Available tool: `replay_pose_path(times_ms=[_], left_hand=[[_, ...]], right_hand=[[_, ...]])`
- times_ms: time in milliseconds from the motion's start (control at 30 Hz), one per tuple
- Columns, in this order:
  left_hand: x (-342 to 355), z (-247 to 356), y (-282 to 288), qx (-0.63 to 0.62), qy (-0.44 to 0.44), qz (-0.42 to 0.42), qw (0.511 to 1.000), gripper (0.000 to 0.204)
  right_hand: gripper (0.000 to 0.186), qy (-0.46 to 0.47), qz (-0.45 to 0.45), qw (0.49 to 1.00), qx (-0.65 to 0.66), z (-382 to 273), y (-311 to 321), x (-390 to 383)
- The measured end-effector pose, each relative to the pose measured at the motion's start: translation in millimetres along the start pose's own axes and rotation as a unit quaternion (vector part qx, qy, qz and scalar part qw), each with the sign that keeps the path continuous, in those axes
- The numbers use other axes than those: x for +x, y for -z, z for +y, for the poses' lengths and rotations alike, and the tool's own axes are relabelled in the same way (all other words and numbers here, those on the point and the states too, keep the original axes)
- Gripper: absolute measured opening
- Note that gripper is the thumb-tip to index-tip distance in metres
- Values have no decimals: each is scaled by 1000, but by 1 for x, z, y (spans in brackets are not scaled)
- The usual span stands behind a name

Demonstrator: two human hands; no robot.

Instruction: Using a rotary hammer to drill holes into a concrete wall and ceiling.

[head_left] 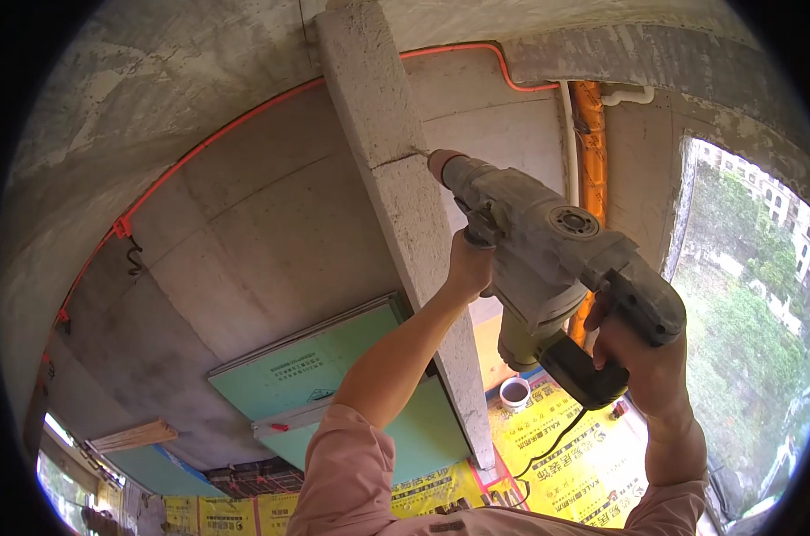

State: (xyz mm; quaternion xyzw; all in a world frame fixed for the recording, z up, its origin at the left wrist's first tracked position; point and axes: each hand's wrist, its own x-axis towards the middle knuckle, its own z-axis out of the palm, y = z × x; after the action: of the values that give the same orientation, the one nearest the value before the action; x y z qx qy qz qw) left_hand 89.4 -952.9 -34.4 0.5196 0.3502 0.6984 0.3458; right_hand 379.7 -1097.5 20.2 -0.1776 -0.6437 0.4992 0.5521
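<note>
A dusty grey rotary hammer drill [539,228] is raised in front of me, pointing up and to the left. My left hand [472,266] is wrapped round its side handle, just behind the chuck. At the back, my right hand [642,353] grips the black rear handle; some of its fingers are hidden behind it. The reddish-brown chuck [447,164] is close to the edge of a narrow concrete wall end [378,116], beside a dark horizontal joint. A thin bit seems to reach that joint, but whether it is inside the concrete I cannot tell. A black cord [561,444] hangs from the drill.
Green boards [289,371] lean against the wall at lower left. Yellow printed sheeting [566,464] covers the floor, where a white bucket of dark liquid [515,393] stands. An orange-wrapped pipe [591,134] runs beside the large window [749,259]. Red conduit [217,134] follows the wall top.
</note>
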Motion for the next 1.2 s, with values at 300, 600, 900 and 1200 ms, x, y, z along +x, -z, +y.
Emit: replay_pose_path(times_ms=[300, 600, 900, 1200], left_hand=[[9, -17, 2, 13, -25, 18, 999, 17], [-3, 27, -37, 132, -63, 86, 985, 25], [-1, 23, -35, 148, -68, 68, 984, 24], [12, 7, -47, 101, -115, 76, 985, 23]], right_hand=[[30, 19, 4, 1000, -15, -27, -20, 2], [36, 33, -3, 994, -102, -53, -12, 30], [33, 64, 45, 989, -125, -47, -18, 24], [32, 78, 58, 979, -181, -47, -14, 24]])
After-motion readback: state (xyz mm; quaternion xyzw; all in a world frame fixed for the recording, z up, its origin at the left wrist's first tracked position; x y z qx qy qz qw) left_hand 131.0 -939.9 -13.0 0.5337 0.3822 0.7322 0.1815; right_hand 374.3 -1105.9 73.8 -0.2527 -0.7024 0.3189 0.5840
